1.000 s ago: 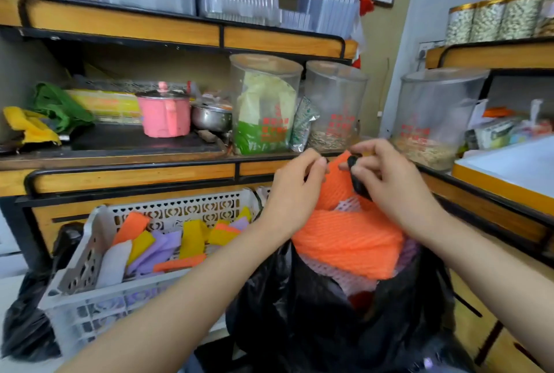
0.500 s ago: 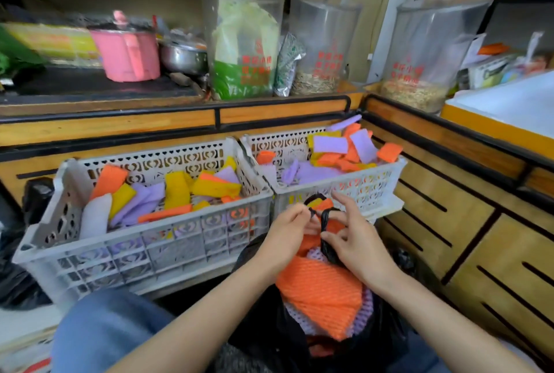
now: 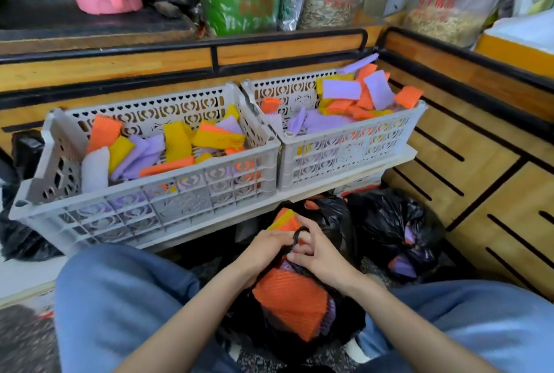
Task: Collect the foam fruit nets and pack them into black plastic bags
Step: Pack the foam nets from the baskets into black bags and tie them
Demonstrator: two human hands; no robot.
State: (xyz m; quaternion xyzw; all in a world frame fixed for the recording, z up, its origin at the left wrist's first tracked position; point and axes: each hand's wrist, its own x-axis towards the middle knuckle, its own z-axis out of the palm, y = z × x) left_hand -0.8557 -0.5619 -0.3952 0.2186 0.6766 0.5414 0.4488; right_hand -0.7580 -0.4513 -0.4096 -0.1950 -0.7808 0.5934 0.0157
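Bag: a stuffed black plastic bag (image 3: 278,348) is seen on the floor between the knees, with orange foam fruit nets (image 3: 287,297) bulging from its mouth.
Hands: the twisted black handles (image 3: 296,236) are pinched in the curled fingers of the left hand (image 3: 263,248) and right hand (image 3: 320,255).
Handling: the nets are judged light, soft and springy, and the film thin and slippery. The bag is best taken by the handles.
Hidden: any knot is covered by the fingers, and the bag's base cannot be made out.

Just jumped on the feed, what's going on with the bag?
A person grips the handles of a black bag between the knees, left hand and right hand together at its mouth, apparently tying it. It is stuffed with orange foam nets. The left crate and right crate behind hold many more nets; another filled bag lies to the right.
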